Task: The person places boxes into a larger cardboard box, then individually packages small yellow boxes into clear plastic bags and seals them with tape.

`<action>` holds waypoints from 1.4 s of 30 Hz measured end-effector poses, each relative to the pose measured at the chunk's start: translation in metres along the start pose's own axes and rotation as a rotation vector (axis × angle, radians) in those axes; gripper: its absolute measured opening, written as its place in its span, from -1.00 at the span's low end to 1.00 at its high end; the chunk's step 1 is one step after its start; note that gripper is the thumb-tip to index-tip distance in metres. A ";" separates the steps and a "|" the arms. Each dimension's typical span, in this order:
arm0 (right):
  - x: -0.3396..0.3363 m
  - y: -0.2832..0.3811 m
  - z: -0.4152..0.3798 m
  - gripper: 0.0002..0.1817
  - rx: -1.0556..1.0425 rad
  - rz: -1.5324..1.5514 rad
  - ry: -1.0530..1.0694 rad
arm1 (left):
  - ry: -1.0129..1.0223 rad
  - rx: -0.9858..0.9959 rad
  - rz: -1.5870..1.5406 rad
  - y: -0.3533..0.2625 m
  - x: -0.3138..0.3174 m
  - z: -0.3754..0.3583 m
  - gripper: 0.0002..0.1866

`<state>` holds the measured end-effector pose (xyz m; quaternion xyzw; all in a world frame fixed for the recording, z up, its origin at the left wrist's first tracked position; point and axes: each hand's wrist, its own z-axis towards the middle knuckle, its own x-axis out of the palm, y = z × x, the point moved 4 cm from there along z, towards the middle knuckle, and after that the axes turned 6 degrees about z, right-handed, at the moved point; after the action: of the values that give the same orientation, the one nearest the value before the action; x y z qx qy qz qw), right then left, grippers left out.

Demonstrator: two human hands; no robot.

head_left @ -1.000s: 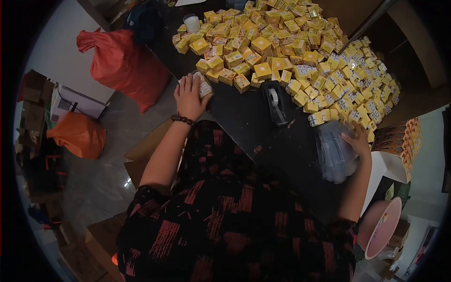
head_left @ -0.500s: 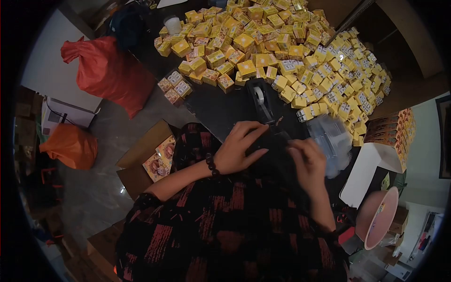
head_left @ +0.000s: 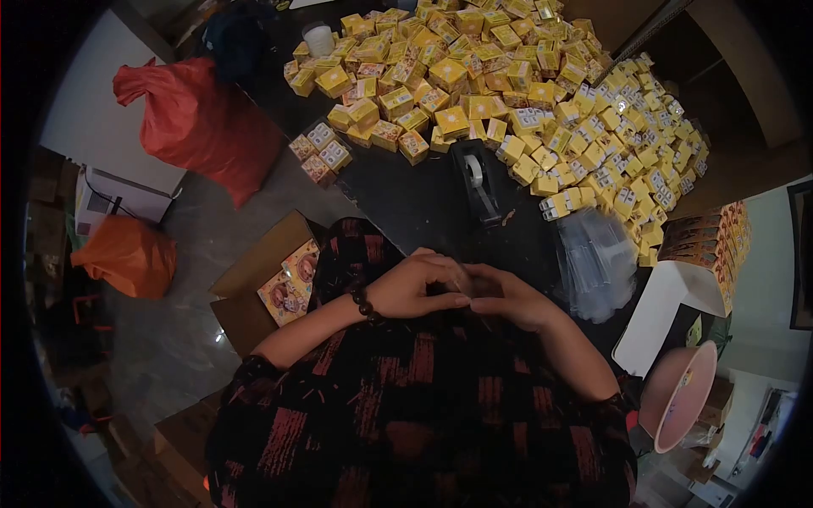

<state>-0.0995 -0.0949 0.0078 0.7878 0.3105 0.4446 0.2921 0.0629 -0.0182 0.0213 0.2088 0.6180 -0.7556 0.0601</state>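
Observation:
Both hands meet in front of my body at the near side of the black table [head_left: 406, 203]. My left hand [head_left: 415, 286], with a dark bead bracelet [head_left: 362, 303] at the wrist, has its fingers bent gently and its thumb apart. The fingers of my right hand [head_left: 515, 298] reach across to it, and the thumbs touch near their tips. Nothing shows between the hands, though the left fingertips are smeared by motion. Beyond them a black tape dispenser [head_left: 476, 190] stands on the table. Clear plastic sleeves [head_left: 595, 264] lie to the right.
A large heap of small yellow boxes [head_left: 453, 76] covers the table's far side. Four-faced block of boxes [head_left: 320, 155] sits at the left edge. A white cup [head_left: 318, 41], an open carton [head_left: 258, 267], a red sack [head_left: 199, 131], and a pink basin [head_left: 677, 398] surround the workspace.
My left hand has drawn back from the tape dispenser. My right hand has moved left from beside the plastic sleeves, and the two hands now touch.

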 end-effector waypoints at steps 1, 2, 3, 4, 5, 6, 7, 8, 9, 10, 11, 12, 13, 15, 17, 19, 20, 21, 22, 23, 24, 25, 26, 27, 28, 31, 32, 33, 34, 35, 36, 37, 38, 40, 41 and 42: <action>-0.002 0.003 0.002 -0.40 -0.043 -0.220 -0.034 | 0.077 -0.023 0.128 0.002 0.001 -0.002 -0.88; -0.004 0.008 0.004 -0.37 -0.087 -0.441 -0.068 | 0.075 -0.023 0.128 0.001 0.001 -0.001 -0.88; -0.001 0.012 0.005 -0.37 -0.086 -0.441 -0.068 | 0.048 -0.034 0.150 0.000 0.000 -0.001 -0.87; 0.003 0.018 0.005 -0.36 -0.025 -0.625 -0.096 | 0.021 -0.045 0.172 -0.001 0.000 -0.001 -0.87; 0.004 0.022 0.006 -0.35 0.037 -0.810 -0.124 | 0.021 -0.044 0.172 -0.001 -0.001 -0.002 -0.87; 0.001 0.024 0.009 -0.35 0.038 -0.809 -0.125 | 0.007 -0.062 0.159 0.001 -0.001 -0.004 -0.88; -0.001 0.023 0.011 -0.36 0.052 -0.790 -0.047 | -0.007 -0.079 0.146 0.003 -0.001 -0.007 -0.89; -0.004 0.023 0.013 -0.38 0.066 -0.769 0.032 | -0.008 -0.079 0.144 0.007 0.001 -0.012 -0.89; -0.014 0.034 0.015 -0.38 -0.048 -0.779 0.021 | -0.002 -0.135 0.011 0.016 0.005 -0.017 -0.86; -0.024 0.049 0.017 -0.38 -0.161 -0.787 0.012 | 0.004 -0.190 -0.122 0.023 0.008 -0.022 -0.83; -0.043 0.077 0.022 -0.37 -0.264 -0.871 -0.293 | 0.001 -0.191 -0.123 0.025 0.009 -0.025 -0.83; -0.060 0.107 0.025 -0.35 -0.364 -0.941 -0.602 | 0.051 -0.286 -0.393 0.029 0.014 -0.030 -0.81; -0.082 0.131 0.031 -0.38 -0.563 -1.328 -0.780 | 0.100 -0.379 -0.663 0.031 0.019 -0.034 -0.77; -0.131 0.154 0.043 -0.39 -0.777 -1.716 -0.950 | 0.191 -0.407 -0.608 0.022 0.016 -0.031 -0.73; -0.164 0.157 0.061 -0.51 -0.572 -2.046 -0.809 | 0.277 -0.435 -0.550 0.019 0.015 -0.032 -0.69; -0.139 0.169 0.049 -0.54 -0.601 -1.895 -0.856 | 0.147 -0.455 -0.670 0.023 0.007 -0.034 -0.60; -0.121 0.172 0.041 -0.56 -0.614 -1.742 -0.894 | 0.135 -0.453 -0.671 0.024 0.003 -0.036 -0.60; -0.100 0.169 0.032 -0.65 -0.723 -1.477 -0.902 | -0.048 -0.433 -0.621 0.025 -0.008 -0.037 -0.57; -0.078 0.154 0.028 -0.65 -0.770 -1.218 -0.822 | -0.227 -0.415 -0.569 0.025 -0.018 -0.038 -0.52; -0.054 0.135 0.024 -0.65 -0.801 -0.957 -0.742 | -0.270 -0.376 -0.505 0.018 -0.025 -0.035 -0.34; -0.021 0.112 0.023 -0.64 -0.733 -0.703 -0.576 | -0.270 -0.380 -0.508 0.018 -0.023 -0.032 -0.34; 0.007 0.089 0.022 -0.63 -0.660 -0.450 -0.413 | -0.355 -0.284 -0.333 0.014 -0.025 -0.026 -0.26; 0.025 0.071 0.021 -0.60 -0.597 -0.509 -0.304 | -0.435 -0.182 -0.155 0.009 -0.028 -0.022 -0.19; 0.035 0.058 0.021 -0.56 -0.534 -0.566 -0.195 | -0.430 -0.179 -0.153 0.008 -0.027 -0.019 -0.19; 0.033 0.051 0.020 -0.56 -0.537 -0.565 -0.200 | -0.415 -0.148 -0.190 0.006 -0.027 -0.016 -0.15; 0.035 0.034 0.018 -0.55 -0.358 0.040 0.094 | -0.392 -0.122 -0.220 0.002 -0.025 -0.015 -0.14; 0.033 0.042 0.013 -0.49 -0.456 0.006 -0.026 | -0.395 -0.128 -0.209 0.001 -0.025 -0.015 -0.18; 0.030 0.048 0.008 -0.42 -0.552 -0.027 -0.144 | -0.393 -0.126 -0.209 0.000 -0.025 -0.017 -0.18; 0.027 0.057 0.007 -0.35 -0.703 -0.073 -0.285 | -0.384 -0.111 -0.241 -0.001 -0.024 -0.018 -0.24; 0.024 0.066 0.005 -0.28 -0.854 -0.120 -0.427 | -0.374 -0.094 -0.273 -0.003 -0.022 -0.019 -0.30; 0.014 0.067 0.008 -0.26 -0.872 -0.274 -0.577 | -0.372 -0.090 -0.273 -0.005 -0.020 -0.020 -0.30; 0.007 0.062 0.010 -0.26 -0.876 -0.276 -0.578 | -0.385 -0.067 -0.316 -0.007 -0.018 -0.020 -0.37; 0.001 0.057 0.015 -0.36 -0.806 -0.495 -0.629 | -0.399 -0.045 -0.358 -0.009 -0.017 -0.021 -0.44; 0.007 0.053 0.019 -0.50 -0.684 -0.520 -0.591 | -0.412 -0.063 -0.308 -0.007 -0.018 -0.021 -0.48; 0.012 0.055 0.017 -0.50 -0.683 -0.519 -0.585 | -0.424 -0.084 -0.260 -0.006 -0.019 -0.022 -0.52; 0.016 0.054 0.018 -0.49 -0.658 -0.430 -0.514 | -0.427 -0.088 -0.257 -0.007 -0.018 -0.023 -0.52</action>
<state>-0.0652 -0.1207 0.0476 0.6556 0.2269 0.2393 0.6793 0.0825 0.0021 0.0311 -0.0387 0.6450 -0.7564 0.1015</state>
